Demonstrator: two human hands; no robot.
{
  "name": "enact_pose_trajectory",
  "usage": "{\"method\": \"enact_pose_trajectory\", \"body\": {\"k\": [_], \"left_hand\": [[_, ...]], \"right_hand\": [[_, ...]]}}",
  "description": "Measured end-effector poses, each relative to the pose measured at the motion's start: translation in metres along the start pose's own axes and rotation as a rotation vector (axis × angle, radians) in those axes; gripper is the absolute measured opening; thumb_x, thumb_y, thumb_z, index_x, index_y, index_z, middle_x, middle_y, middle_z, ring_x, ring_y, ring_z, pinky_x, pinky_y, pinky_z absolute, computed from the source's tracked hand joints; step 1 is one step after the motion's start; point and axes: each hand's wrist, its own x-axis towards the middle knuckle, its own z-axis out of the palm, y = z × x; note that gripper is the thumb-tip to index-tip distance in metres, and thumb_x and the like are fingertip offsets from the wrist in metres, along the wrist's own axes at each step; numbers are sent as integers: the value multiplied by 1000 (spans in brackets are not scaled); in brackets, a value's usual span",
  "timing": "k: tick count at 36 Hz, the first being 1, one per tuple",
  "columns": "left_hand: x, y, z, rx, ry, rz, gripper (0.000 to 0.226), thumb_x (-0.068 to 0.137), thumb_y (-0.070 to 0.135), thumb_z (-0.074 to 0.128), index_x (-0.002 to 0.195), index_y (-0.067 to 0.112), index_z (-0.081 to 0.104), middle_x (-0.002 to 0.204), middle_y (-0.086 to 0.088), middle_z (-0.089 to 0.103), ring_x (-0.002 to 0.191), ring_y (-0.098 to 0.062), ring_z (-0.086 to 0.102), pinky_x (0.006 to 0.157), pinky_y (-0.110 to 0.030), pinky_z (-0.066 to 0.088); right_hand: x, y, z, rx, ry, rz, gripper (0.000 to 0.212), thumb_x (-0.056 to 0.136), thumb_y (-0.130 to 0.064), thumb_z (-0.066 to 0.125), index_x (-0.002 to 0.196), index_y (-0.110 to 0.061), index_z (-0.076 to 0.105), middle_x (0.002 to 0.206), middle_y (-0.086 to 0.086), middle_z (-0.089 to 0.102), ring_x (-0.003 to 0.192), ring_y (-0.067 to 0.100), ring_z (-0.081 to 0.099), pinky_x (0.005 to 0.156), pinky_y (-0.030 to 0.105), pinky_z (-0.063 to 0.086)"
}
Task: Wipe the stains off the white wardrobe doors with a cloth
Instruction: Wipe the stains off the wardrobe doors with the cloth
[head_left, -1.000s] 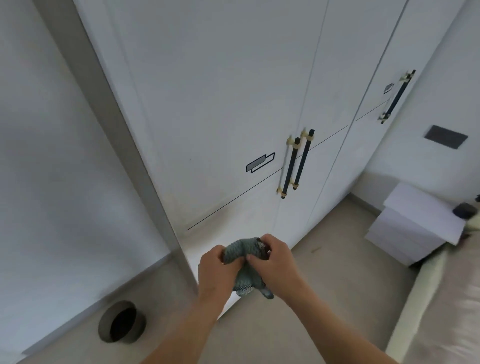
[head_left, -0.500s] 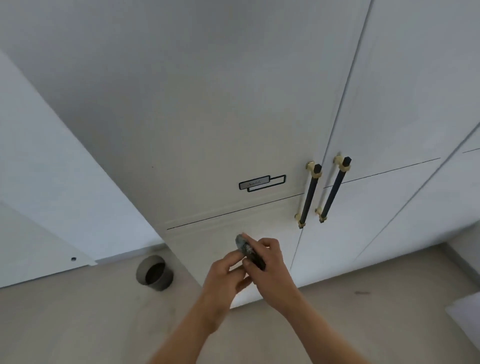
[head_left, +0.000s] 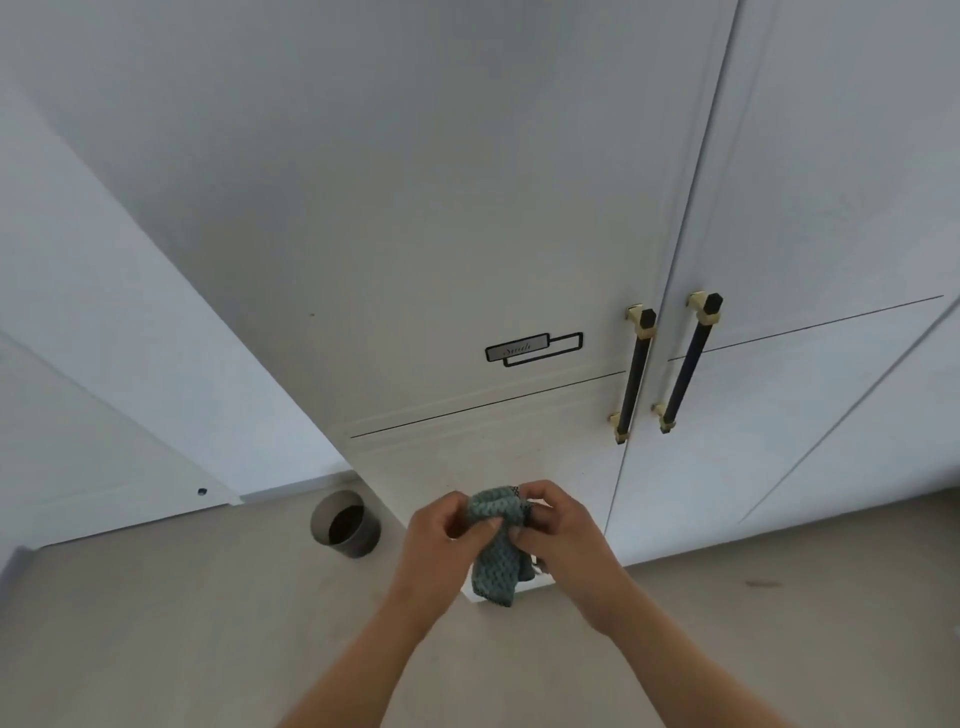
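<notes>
A grey-green waffle-weave cloth (head_left: 497, 556) hangs bunched between both hands in front of the lower part of the white wardrobe doors (head_left: 415, 208). My left hand (head_left: 441, 545) pinches its upper left edge. My right hand (head_left: 563, 540) grips its upper right edge, fingers curled round the fabric. The cloth does not touch the door. The left door carries a small silver label plate (head_left: 519, 349) and a black bar handle with gold ends (head_left: 635, 374). A second such handle (head_left: 691, 361) sits on the neighbouring door. Faint smudges show on the lower panel (head_left: 493, 452).
A round grey bin (head_left: 345, 524) stands on the beige floor (head_left: 156, 623) by the wardrobe's left corner. A white wall with a skirting board (head_left: 104, 364) runs off to the left. More wardrobe doors (head_left: 857, 441) continue to the right.
The view has swung to face the doors and moved closer. The cloth, wadded tight between the hands half a second ago, now hangs partly unfolded, held by both hands.
</notes>
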Motion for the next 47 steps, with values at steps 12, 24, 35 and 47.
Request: {"method": "enact_pose_trajectory", "body": {"k": [12, 24, 35, 47], "left_hand": [[23, -18, 11, -34, -190, -62, 28, 102, 27, 64, 89, 5, 75, 89, 2, 71, 84, -13, 63, 73, -25, 49], [81, -68, -85, 433, 429, 70, 40, 102, 43, 60, 73, 15, 63, 65, 3, 65, 73, -29, 63, 70, -39, 47], [97, -87, -93, 564, 465, 179, 52, 103, 46, 59, 61, 14, 55, 53, -2, 58, 58, -31, 56, 64, -45, 52], [93, -77, -96, 575, 431, 136, 50, 102, 51, 56, 68, 16, 65, 60, 0, 66, 65, -30, 63, 68, -44, 53]], "right_hand": [[4, 36, -9, 110, 234, -40, 9, 97, -5, 64, 105, -4, 60, 99, 12, 70, 94, 27, 70, 73, 44, 61], [122, 64, -64, 345, 1315, 23, 6, 99, -22, 58, 101, -27, 62, 105, 0, 69, 96, 25, 67, 89, 44, 59], [135, 76, 8, 59, 1127, -211, 18, 97, -2, 55, 104, -17, 61, 100, 0, 63, 86, 14, 59, 82, 35, 56], [134, 53, 41, -182, 1006, -555, 28, 93, -2, 57, 109, -25, 57, 104, 0, 60, 96, 20, 59, 85, 34, 53]]}}
